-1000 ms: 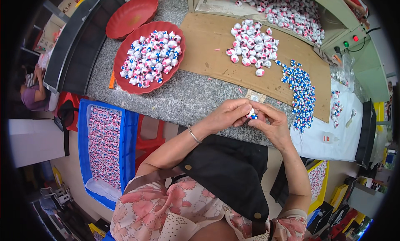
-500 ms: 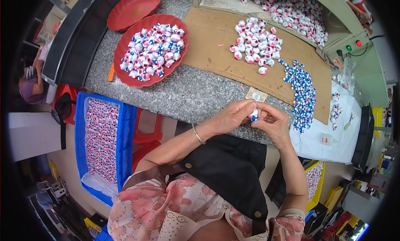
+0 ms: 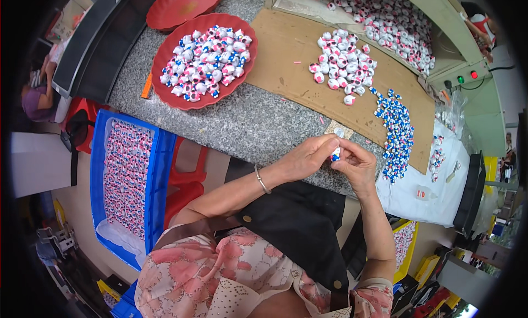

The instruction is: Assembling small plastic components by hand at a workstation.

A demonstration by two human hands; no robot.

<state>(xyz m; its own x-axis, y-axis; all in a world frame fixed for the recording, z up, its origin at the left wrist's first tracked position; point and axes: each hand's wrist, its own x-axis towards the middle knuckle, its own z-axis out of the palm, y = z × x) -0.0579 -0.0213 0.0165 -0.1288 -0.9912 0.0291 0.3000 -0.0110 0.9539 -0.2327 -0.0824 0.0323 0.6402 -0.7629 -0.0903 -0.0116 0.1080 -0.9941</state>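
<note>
Clamping the white-and-blue figurine in the grip of left hand and right hand above the counter, at four o'clock from the red dish, after swinging the blue end from about four o'clock to six, apparently mid-adjustment, with visible long axis roughly twelve-to-six.

Speckled grey counter — two red dishes, orange strip, flat brown cardboard.
</note>
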